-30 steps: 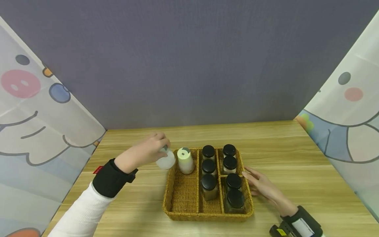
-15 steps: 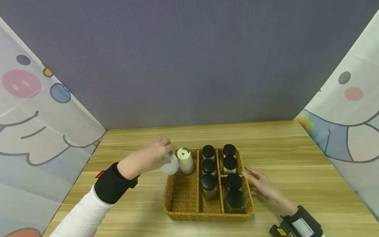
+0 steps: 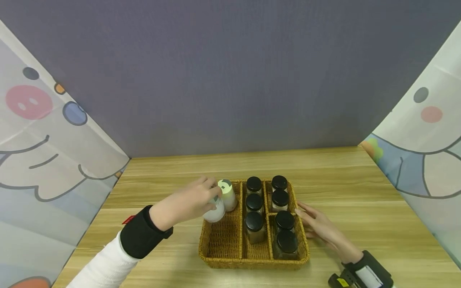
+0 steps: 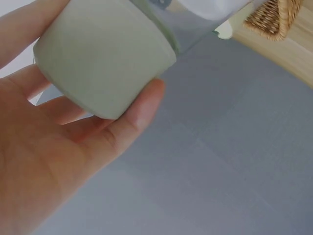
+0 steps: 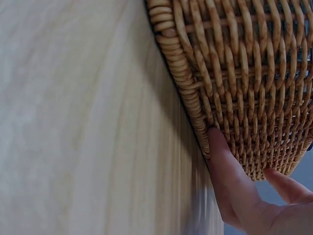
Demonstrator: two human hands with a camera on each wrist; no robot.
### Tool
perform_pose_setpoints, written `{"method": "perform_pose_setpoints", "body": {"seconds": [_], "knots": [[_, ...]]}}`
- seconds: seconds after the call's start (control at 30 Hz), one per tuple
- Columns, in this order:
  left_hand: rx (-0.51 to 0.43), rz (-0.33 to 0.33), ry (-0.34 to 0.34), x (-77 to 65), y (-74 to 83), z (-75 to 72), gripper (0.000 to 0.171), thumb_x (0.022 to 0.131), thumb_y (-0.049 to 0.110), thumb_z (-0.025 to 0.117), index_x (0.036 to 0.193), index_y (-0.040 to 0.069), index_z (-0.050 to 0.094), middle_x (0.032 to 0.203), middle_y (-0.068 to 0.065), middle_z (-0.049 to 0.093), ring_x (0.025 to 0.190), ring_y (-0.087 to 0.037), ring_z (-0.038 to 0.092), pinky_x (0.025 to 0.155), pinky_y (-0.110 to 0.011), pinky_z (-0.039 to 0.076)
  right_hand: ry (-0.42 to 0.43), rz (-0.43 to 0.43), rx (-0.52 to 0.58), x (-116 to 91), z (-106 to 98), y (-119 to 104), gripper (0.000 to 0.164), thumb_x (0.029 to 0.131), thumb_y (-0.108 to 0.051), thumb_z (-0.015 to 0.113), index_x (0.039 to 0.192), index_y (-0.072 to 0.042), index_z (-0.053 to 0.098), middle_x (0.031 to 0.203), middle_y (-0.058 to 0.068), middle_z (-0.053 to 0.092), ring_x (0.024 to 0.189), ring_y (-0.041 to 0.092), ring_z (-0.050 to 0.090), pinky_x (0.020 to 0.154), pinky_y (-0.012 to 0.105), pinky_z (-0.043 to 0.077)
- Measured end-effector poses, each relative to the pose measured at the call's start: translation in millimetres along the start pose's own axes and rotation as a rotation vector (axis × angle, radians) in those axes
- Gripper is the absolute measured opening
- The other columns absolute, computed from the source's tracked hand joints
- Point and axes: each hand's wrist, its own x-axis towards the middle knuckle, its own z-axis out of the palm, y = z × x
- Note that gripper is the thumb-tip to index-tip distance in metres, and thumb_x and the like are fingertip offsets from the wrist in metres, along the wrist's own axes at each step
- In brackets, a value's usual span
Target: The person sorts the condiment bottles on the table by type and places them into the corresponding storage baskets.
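Observation:
My left hand (image 3: pixel 191 201) holds a bottle (image 3: pixel 215 211) over the left compartment of the wicker basket (image 3: pixel 220 265). Its fingers and thumb are curled round the pale green cap (image 4: pixel 105 56), and the clear body with white contents points away from the palm. Partly hidden behind the held bottle, a similar bottle (image 3: pixel 229 199) with a pale green top stands at the back of that compartment. On the other side, my right hand (image 3: pixel 318 228) touches the basket's right wall with its fingers extended; in the right wrist view the fingertips (image 5: pixel 217 139) lie against the weave near its base.
Black-lidded jars fill much of the basket: three in the middle compartment (image 3: pixel 254 221), two in the back right one (image 3: pixel 279 197) and two in the front right one (image 3: pixel 286 241). A wooden table (image 3: pixel 173 256) carries it, with a grey panel (image 3: pixel 230 80) behind.
My left hand has moved right and toward the front with the bottle, from beside the basket's left rim to above the left compartment. The right hand has stayed in place.

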Motion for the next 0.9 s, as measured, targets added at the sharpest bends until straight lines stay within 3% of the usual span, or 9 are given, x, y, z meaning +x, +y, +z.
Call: {"method": "perform_pose_setpoints", "body": {"seconds": [0.2, 0.47, 0.7, 0.9], "knots": [[0.028, 0.035, -0.008, 2.3, 6.7, 3.5, 0.02, 0.075, 0.016, 0.069, 0.091, 0.008, 0.061, 0.09, -0.006, 0.053, 0.078, -0.018, 0.048, 0.066, -0.022, 0.045, 0.003, 0.008, -0.006, 0.3, -0.1, 0.8, 0.068, 0.091, -0.035, 0.046, 0.141, -0.004, 0.013, 0.139, 0.033, 0.013, 0.108, 0.039, 0.049, 0.074, 0.04, 0.052], [0.124, 0.109, 0.056, 5.3, 11.7, 12.2, 0.02, 0.072, 0.019, 0.072, 0.087, 0.011, 0.062, 0.079, -0.002, 0.05, 0.063, -0.013, 0.04, 0.056, -0.019, 0.037, -0.003, 0.004, 0.003, 2.1, -0.8, 2.5, 0.068, 0.091, -0.035, 0.046, 0.141, -0.004, 0.013, 0.138, 0.033, 0.014, 0.109, 0.04, 0.048, 0.074, 0.041, 0.052], [0.199, 0.15, 0.059, 7.0, 16.5, 20.9, 0.027, 0.073, 0.025, 0.071, 0.093, 0.009, 0.061, 0.081, -0.003, 0.052, 0.066, -0.014, 0.044, 0.059, -0.022, 0.041, -0.003, -0.002, -0.005, 1.9, -0.7, 2.5, 0.067, 0.091, -0.035, 0.046, 0.141, -0.004, 0.014, 0.138, 0.033, 0.014, 0.11, 0.04, 0.046, 0.074, 0.041, 0.052], [0.152, 0.146, 0.049, 7.0, 18.4, 28.0, 0.026, 0.074, 0.023, 0.071, 0.093, 0.008, 0.062, 0.083, -0.003, 0.053, 0.068, -0.015, 0.046, 0.058, -0.02, 0.042, -0.002, -0.004, -0.007, 1.3, -0.4, 1.8, 0.067, 0.091, -0.035, 0.046, 0.141, -0.004, 0.014, 0.139, 0.032, 0.015, 0.111, 0.04, 0.045, 0.074, 0.041, 0.052]]}}
